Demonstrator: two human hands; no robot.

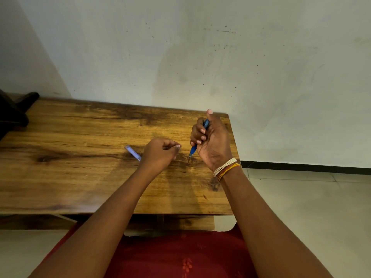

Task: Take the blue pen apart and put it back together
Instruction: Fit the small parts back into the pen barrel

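My right hand (212,141) is closed around the blue pen (193,150), held nearly upright with its tip pointing down just above the wooden table (80,177). The pen's upper end shows between my fingers near the thumb. My left hand (160,152) hovers just left of the pen tip with thumb and forefinger pinched together; whether a small part sits between them is too small to tell. A pale blue pen cap (133,153) lies on the table, partly hidden behind my left hand.
The table's right edge runs close to my right wrist, with tiled floor (301,207) beyond. A wall rises right behind the table. A dark object (14,111) stands at the table's far left corner.
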